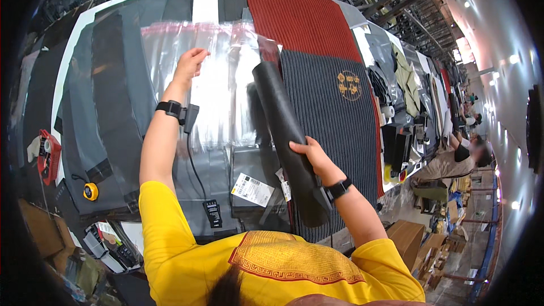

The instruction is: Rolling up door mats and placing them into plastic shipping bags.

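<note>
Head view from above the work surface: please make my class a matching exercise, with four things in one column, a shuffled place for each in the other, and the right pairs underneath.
Things
1. long black rolled sheet
2. small yellow rounded tape measure
3. red ribbed flat mat
4. clear flat plastic bags

Places
A. beyond the far edge of the dark grey ribbed mat
B. in the right hand
C. behind the left hand in the picture
D. near the red plastic tool

Right pairs: 1-B, 2-D, 3-A, 4-C
</note>
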Demonstrator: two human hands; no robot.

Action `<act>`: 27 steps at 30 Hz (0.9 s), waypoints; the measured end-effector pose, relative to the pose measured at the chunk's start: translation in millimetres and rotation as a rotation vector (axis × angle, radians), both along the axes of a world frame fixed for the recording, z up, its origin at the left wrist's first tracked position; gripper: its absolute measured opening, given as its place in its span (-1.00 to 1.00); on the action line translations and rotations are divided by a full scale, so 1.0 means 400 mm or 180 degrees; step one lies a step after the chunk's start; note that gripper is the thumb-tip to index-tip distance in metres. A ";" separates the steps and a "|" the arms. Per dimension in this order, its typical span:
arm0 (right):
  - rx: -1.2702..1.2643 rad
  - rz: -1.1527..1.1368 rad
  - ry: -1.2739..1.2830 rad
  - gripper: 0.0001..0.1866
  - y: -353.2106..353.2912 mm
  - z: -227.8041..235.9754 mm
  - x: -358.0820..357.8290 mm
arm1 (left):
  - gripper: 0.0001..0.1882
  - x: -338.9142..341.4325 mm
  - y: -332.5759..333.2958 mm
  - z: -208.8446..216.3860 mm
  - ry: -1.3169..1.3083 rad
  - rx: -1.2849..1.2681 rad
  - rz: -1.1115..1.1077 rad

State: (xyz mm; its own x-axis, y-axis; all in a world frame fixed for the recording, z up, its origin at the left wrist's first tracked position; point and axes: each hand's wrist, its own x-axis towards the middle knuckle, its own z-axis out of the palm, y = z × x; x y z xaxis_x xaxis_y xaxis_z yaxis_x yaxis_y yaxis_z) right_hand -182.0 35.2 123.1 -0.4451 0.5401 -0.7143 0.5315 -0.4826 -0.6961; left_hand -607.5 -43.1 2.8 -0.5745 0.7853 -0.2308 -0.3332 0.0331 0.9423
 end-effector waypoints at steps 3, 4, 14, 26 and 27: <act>-0.0589 -0.0124 -0.0238 -0.39 0.059 -0.032 -0.013 | -0.79 -0.033 -0.034 0.035 0.0186 -0.0429 0.0642; -0.0445 -0.0143 -0.0246 -0.35 0.053 -0.042 -0.010 | -0.77 -0.084 -0.059 0.015 -0.0124 -0.0202 0.0834; -0.0633 0.0128 -0.0058 -0.39 0.040 -0.037 -0.026 | -0.52 -0.495 -0.734 -0.008 -0.0864 0.0535 0.3261; -0.0040 0.0199 0.0318 -0.47 -0.061 0.160 0.229 | -0.54 0.531 -0.074 0.435 0.2003 0.0787 -0.1114; -0.0034 0.0174 0.0384 -0.47 -0.055 0.143 0.299 | -0.55 0.613 -0.015 0.410 0.2171 0.1019 -0.1302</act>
State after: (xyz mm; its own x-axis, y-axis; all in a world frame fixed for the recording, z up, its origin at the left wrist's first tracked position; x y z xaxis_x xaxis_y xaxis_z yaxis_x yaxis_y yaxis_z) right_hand -62.3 13.2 180.1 -0.5566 0.5054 -0.6594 0.4699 -0.4630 -0.7516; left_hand -362.3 -49.1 166.7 -0.1644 0.9295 0.3303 0.2899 -0.2745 0.9168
